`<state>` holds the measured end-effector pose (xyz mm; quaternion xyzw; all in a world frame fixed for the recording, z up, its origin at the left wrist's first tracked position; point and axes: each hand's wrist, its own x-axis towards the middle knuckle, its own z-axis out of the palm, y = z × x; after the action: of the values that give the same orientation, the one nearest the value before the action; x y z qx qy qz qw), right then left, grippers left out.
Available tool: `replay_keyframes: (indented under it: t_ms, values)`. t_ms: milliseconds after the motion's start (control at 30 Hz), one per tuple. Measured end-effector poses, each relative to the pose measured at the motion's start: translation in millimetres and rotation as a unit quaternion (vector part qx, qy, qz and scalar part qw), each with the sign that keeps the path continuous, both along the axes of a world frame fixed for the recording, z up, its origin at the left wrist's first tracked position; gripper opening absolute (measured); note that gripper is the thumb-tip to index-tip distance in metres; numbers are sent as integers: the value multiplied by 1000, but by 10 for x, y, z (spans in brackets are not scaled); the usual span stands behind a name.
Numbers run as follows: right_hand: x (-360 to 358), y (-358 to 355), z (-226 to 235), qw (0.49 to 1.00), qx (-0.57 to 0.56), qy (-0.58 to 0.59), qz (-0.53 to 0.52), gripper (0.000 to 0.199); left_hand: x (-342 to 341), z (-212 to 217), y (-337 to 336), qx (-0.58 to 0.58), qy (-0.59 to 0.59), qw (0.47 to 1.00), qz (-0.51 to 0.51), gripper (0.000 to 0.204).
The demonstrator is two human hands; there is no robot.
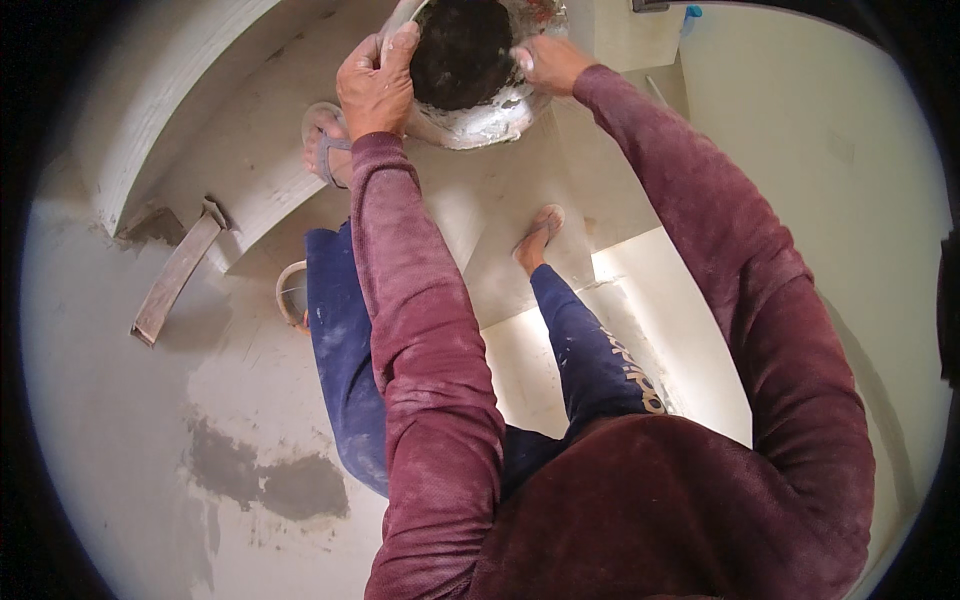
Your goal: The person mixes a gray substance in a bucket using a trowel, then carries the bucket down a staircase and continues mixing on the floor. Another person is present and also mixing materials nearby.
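At the top of the view is a round, bucket-like vessel (485,128) with a dark round inside and a whitish, silvery smeared wall. Its upper part is cut off by the frame. My left hand (378,85) is closed on its left rim, thumb up along the edge. On the other side, my right hand (550,65) has its fingers curled together at the inner right wall. Whatever those fingers pinch, if anything, is hidden and slightly blurred. Both sleeves are maroon and dusted with pale powder.
My feet, in flip-flops, stand on pale stair-like steps (500,235) at different heights. A long dusty wooden piece (175,280) leans at the left, near a round-rimmed object (292,295) partly behind my leg. Grey damp patches (265,475) mark the lower-left surface. A pale wall (830,150) curves along the right.
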<state>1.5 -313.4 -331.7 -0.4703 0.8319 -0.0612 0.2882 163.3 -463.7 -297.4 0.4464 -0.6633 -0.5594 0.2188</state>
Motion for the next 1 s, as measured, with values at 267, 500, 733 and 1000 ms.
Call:
replay_keyframes:
  t_ms: [267, 500, 733, 1000]
  values:
    - [162, 287, 137, 996, -67, 36, -39, 29, 73, -31, -9, 18, 15, 999, 36, 33]
    - [417, 172, -54, 989, -76, -44, 123, 24, 78, -16, 7, 6, 31, 997, 64, 33]
    - [200, -136, 52, 991, 80, -109, -1, 41, 53, 2, 0, 20, 11, 999, 44, 34]
    - [302, -15, 300, 996, -39, 70, -41, 32, 92, 4, -10, 23, 15, 998, 56, 35]
